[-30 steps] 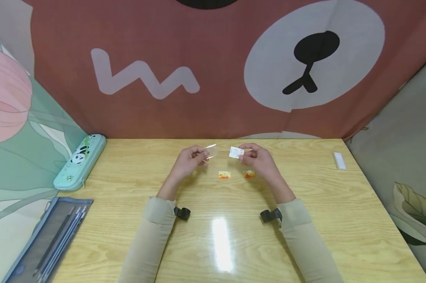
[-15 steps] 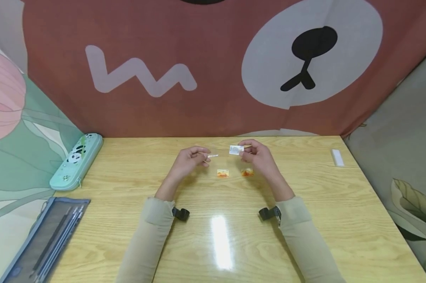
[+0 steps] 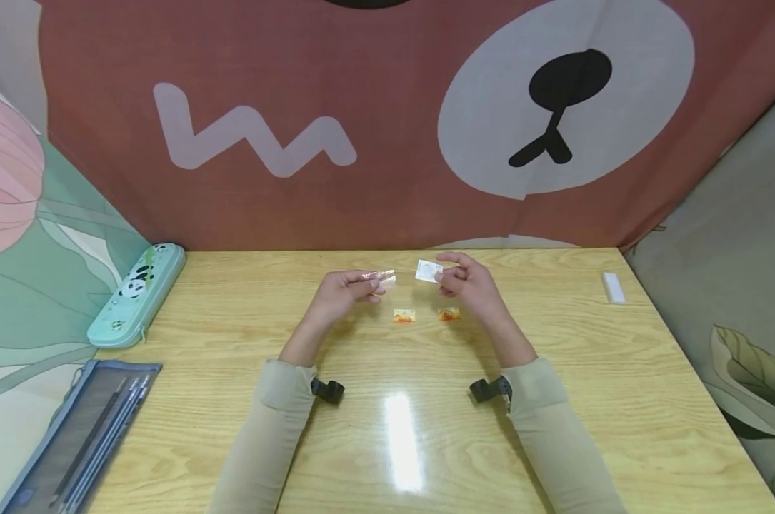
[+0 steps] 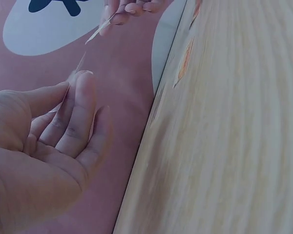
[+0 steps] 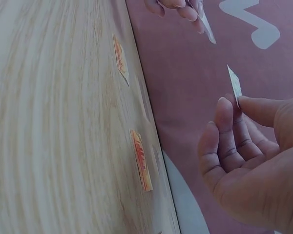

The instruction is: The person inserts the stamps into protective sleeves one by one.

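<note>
No words or numbers can be read. The white card [image 3: 428, 271] has small pale grey marks on it, too faint to read. In the head view, the right hand [image 3: 471, 285] pinches it at about 9 o'clock from the palm. Two little orange cards lie on the worktop [image 3: 522, 442]. From the white card, one orange card [image 3: 404, 316] is at 7 o'clock and the other card [image 3: 448, 314] is at 5 o'clock. Red marks show on that other card in the right wrist view, but they are too blurry to read.
</note>
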`<state>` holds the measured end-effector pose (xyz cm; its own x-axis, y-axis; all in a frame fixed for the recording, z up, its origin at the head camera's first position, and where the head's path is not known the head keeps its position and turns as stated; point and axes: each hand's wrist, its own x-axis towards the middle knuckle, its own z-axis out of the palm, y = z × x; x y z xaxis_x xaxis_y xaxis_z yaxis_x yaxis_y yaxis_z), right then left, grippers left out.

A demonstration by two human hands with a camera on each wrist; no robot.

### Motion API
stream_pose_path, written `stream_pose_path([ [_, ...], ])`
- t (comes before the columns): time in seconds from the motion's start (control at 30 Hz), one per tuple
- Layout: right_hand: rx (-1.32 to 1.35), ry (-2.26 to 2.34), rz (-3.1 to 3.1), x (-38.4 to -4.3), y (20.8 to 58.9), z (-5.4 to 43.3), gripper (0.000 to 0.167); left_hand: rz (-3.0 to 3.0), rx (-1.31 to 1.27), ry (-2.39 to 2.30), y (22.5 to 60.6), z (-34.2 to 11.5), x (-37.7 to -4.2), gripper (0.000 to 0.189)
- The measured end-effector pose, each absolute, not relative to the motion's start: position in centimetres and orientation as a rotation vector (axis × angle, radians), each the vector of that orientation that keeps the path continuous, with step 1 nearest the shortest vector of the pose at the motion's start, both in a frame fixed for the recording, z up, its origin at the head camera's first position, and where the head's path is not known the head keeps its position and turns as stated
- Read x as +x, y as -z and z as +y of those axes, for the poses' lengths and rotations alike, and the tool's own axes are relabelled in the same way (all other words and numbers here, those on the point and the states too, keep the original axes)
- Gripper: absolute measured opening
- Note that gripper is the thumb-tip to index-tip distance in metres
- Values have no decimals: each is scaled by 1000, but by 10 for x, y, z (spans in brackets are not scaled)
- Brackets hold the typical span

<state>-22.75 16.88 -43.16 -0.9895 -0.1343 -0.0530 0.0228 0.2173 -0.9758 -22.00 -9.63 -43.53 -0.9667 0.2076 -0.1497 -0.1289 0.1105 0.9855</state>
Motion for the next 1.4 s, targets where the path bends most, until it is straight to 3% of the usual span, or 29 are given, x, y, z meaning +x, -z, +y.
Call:
stream_pose_path([
  [0.1, -84, 1909, 2317, -227, 432, 168, 44, 2104, 69, -1967, 435, -96, -219, 28],
  [0.6, -48, 1979, 2253, -226, 430, 160, 19, 2074, 65, -1998, 434, -94, -219, 25],
  [0.9, -2, 1956, 2236, -225, 429, 158, 29, 2020, 81, -2024, 433, -94, -217, 27],
  [1.4, -56, 1922, 2189, -219, 426, 155, 21, 2054, 86, -1995, 436, -90, -217, 32],
])
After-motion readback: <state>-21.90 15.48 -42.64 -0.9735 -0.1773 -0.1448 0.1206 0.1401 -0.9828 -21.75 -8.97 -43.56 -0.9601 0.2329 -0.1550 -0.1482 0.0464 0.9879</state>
